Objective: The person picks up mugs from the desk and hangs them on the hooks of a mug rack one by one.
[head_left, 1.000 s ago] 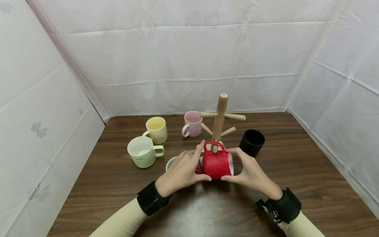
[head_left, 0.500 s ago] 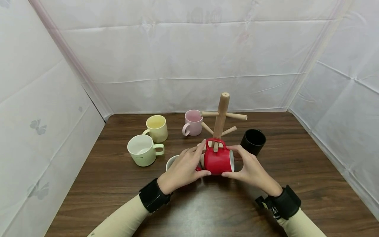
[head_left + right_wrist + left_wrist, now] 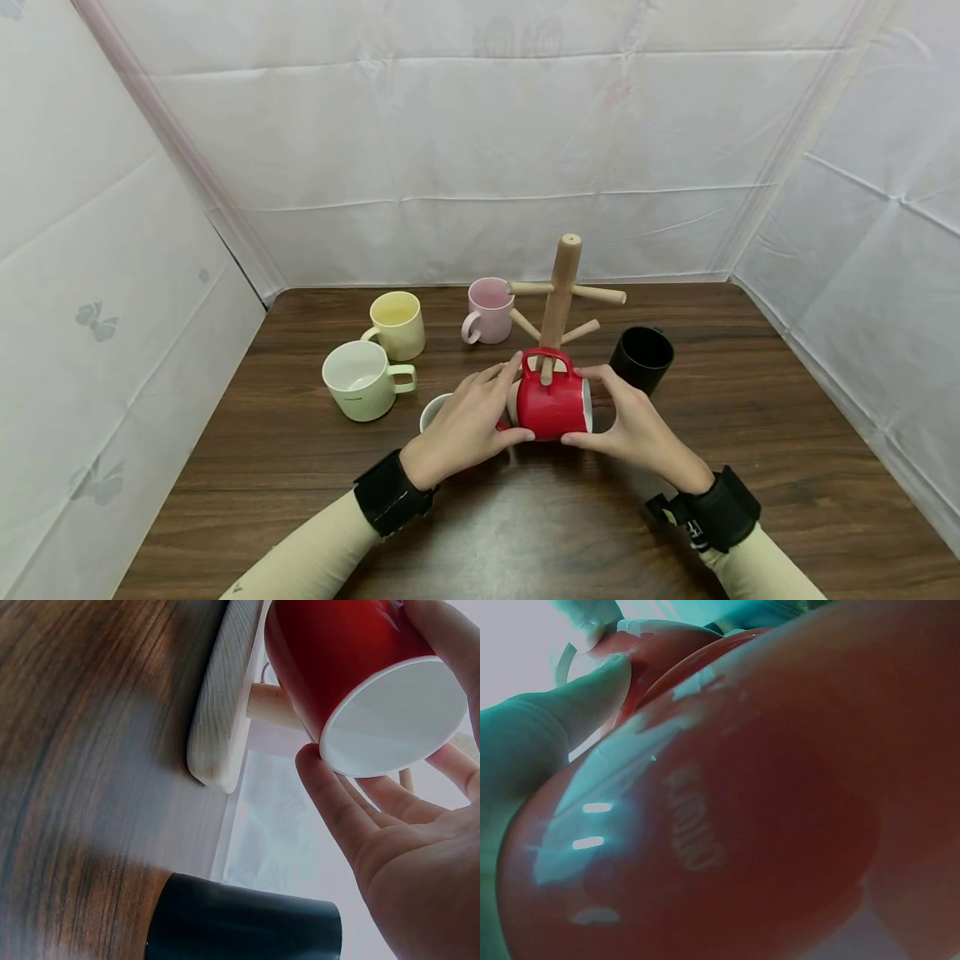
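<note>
- The red mug [image 3: 552, 410] sits just right of and below the middle of the head view, lying on its side, its mouth toward the right of the frame and its handle [image 3: 527, 367] uppermost.
- Its wall is a deep, saturated red with a glossy finish; the inside, white and smooth, fills much of the upper right in the right wrist view.
- The handle, red like the body, is a rounded loop, and a pale wooden peg [image 3: 547, 375] of the mug tree [image 3: 558, 308] shows within it, tip toward the camera.
- The left hand [image 3: 463, 427] grips the mug's base end, thumb low and index finger reaching up beside the handle.
- The right hand [image 3: 637, 429] pinches the mouth end between thumb and fingers, the span between them wide and curved.
- A second red mug [image 3: 727, 810] fills most of the left wrist view, shiny, with pale lettering too faint to read; in the head view it is largely hidden under the left hand.
- The black mug [image 3: 642, 358] stands right of centre, the pink mug [image 3: 491, 317] behind the left hand, the yellow mug [image 3: 399, 333] and pale green mug [image 3: 362, 392] left of centre, all on the dark wood-grain table [image 3: 510, 525].
</note>
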Demonstrator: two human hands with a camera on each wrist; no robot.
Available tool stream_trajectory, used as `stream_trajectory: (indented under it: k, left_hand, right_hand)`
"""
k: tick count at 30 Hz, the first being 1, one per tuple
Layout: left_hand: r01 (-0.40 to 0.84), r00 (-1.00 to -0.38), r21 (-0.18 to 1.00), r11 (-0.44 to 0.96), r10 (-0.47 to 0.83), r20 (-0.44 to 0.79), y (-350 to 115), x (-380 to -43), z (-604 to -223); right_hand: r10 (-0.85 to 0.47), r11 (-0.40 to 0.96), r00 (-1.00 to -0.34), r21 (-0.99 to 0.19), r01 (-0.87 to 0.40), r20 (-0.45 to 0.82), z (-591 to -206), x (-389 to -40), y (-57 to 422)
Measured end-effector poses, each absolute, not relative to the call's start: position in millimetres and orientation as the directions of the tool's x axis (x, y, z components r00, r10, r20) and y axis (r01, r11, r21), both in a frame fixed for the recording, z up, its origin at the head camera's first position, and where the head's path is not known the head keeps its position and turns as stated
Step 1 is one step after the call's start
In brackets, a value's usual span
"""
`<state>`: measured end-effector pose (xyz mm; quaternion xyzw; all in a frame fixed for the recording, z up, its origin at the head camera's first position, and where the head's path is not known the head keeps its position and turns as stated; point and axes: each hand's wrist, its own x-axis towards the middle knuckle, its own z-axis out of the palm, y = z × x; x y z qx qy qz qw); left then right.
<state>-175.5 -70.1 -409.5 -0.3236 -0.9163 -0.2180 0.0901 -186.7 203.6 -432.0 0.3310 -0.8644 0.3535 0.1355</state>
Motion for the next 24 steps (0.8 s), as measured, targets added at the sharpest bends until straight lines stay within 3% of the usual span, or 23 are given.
stream_trajectory:
  k: [24]
  left_hand:
    - [0.640, -0.768, 0.345, 0.686, 0.559, 0.312, -71.2, -175.6, -409.2]
  right_hand:
    - [-0.500, 0.474, -0.749, -0.586, -0.657, 0.436, -434.0, -186.2, 203.2]
